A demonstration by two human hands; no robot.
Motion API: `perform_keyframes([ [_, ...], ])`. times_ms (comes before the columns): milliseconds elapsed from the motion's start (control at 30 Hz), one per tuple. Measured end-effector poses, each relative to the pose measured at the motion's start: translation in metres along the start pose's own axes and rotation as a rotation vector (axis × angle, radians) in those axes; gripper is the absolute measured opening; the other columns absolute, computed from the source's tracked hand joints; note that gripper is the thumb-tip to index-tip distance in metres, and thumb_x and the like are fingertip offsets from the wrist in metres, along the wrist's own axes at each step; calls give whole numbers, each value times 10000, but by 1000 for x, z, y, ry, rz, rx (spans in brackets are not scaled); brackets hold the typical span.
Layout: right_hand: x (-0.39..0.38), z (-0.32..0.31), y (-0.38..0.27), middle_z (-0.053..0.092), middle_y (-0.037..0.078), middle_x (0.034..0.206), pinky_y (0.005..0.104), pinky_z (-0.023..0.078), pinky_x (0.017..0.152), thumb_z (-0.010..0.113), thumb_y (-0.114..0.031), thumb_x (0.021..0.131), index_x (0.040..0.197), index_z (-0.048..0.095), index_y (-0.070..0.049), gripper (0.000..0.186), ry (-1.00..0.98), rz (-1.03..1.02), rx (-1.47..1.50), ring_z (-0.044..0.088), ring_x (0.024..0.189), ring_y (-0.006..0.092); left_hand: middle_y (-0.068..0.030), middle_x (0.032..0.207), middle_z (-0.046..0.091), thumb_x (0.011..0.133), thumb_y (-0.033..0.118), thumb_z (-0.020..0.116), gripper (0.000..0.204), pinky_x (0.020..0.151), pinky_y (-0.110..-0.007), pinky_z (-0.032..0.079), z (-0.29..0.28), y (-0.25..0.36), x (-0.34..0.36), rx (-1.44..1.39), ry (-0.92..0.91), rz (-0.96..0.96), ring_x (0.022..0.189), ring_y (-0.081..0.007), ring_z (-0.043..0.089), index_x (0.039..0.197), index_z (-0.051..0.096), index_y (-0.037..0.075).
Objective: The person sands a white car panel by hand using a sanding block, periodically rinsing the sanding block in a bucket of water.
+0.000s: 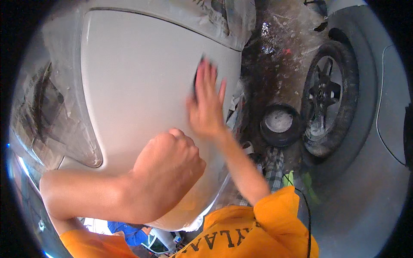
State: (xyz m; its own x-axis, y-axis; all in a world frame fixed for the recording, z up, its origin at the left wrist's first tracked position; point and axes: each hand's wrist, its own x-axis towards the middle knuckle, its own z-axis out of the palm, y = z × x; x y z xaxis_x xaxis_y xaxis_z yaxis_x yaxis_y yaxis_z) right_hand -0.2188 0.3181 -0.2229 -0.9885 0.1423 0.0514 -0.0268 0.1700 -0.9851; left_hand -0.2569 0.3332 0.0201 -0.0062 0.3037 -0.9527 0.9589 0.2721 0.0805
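though blurred, right hand splays over dark pad; left hand fisted, underside hidden

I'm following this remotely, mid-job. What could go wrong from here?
The right grip and the dark pad partly under it are blurred near the side edge of the pale panel; the pad might catch on that edge.

The black tub with pale contents stands on the floor close to the wheel; a misstep could tip it.

The black cord hanging by the orange shirt might snag.
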Motion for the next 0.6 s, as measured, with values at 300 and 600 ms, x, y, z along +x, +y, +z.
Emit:
perform_keyframes([
  [300, 47, -26, -1, 89, 249, 1661, 711, 60, 1150, 567, -259, 938, 1585, 116, 30, 840, 40, -85, -7, 135, 1526, 447, -61, 824, 715, 853, 124, 642, 131, 697, -283, 501, -6, 2, 12, 2, -4, 61, 830, -185, 673, 849, 767, 87],
  [600, 31, -11, -2, 94, 240, 1662, 716, 111, 1145, 503, -316, 993, 1609, 111, -51, 777, -23, -124, 57, 108, 1519, 468, -127, 973, 680, 790, 68, 661, 160, 723, -323, 573, 3, 7, 1, -101, 51, 41, 978, -260, 649, 898, 704, -42],
])
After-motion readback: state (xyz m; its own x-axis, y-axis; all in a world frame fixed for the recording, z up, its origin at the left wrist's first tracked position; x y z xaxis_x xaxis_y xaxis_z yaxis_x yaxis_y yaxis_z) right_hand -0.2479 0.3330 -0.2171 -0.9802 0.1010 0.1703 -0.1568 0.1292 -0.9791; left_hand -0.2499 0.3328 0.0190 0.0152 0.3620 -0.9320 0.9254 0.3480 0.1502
